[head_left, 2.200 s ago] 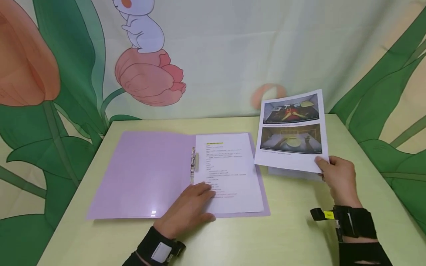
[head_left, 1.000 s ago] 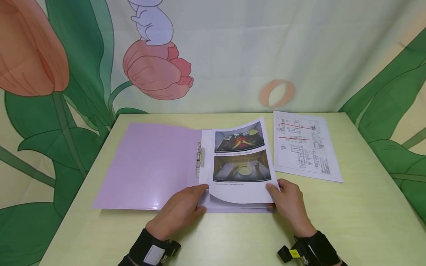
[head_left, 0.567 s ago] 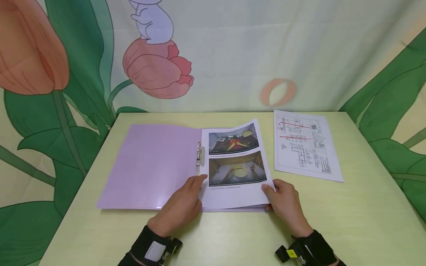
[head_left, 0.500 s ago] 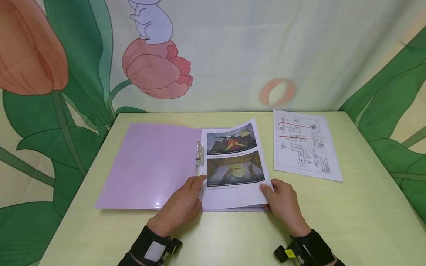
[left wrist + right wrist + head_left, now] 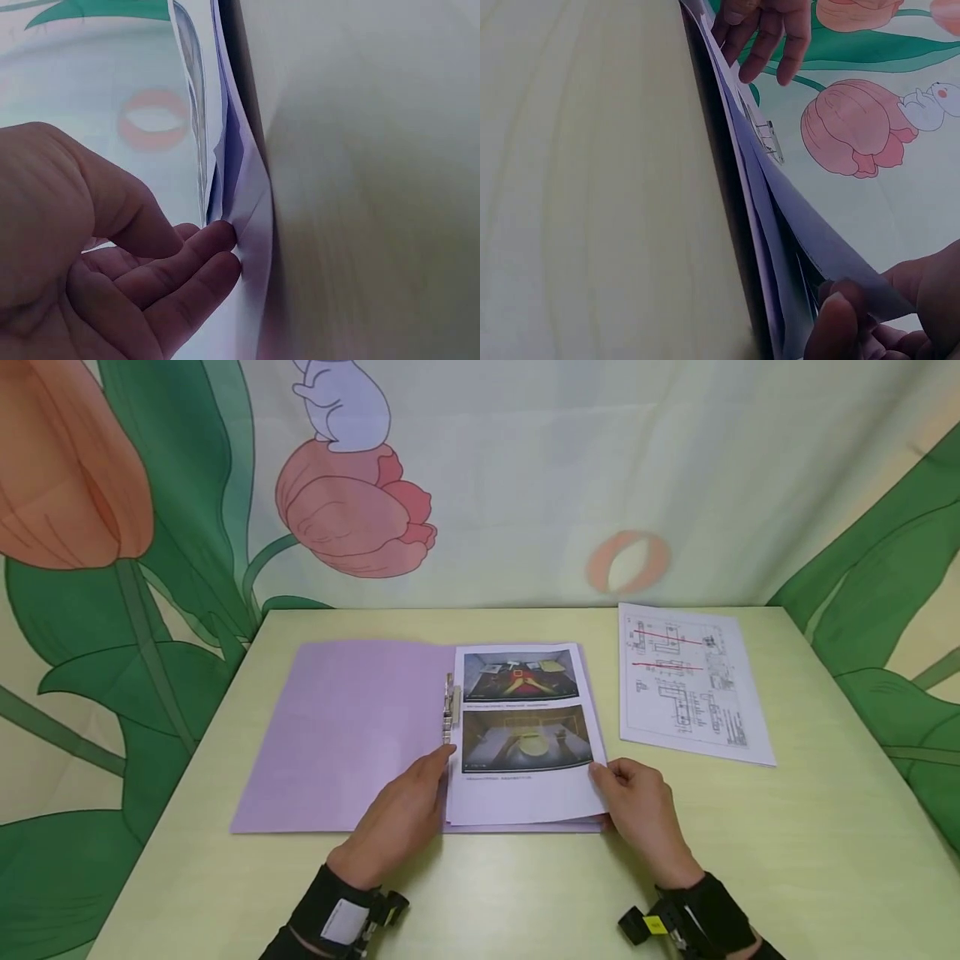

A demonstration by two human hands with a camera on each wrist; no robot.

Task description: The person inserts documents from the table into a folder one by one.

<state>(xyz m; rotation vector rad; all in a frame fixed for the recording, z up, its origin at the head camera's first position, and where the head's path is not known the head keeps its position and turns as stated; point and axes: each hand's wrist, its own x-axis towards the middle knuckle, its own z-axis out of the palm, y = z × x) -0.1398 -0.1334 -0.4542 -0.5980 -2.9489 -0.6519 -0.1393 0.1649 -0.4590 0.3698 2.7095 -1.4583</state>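
Observation:
A lilac folder (image 5: 345, 735) lies spread on the table, a metal clip (image 5: 452, 710) along its spine. Over its right side lies a white printed sheet (image 5: 525, 797) bearing two photographs, with other paper beneath. My right hand (image 5: 647, 810) pinches the sheet's lower right corner between thumb and fingers; in the right wrist view this corner (image 5: 847, 270) is lifted off the layers below. My left hand (image 5: 393, 810) rests by the lower spine at the sheet's left edge. In the left wrist view its loosely bent fingers (image 5: 217, 274) touch the folder's inner surface.
To the right of the folder lies paper printed with technical drawings (image 5: 686, 689), two red lines across it. The pale table (image 5: 525, 893) ends at the back against a curtain (image 5: 510, 485) printed with tulips and a rabbit.
The right hand has carried the photo sheet from the right onto the folder, leaving the drawings uncovered. Lately the sheet has shifted left and settled flatter; the left hand has slid slightly left.

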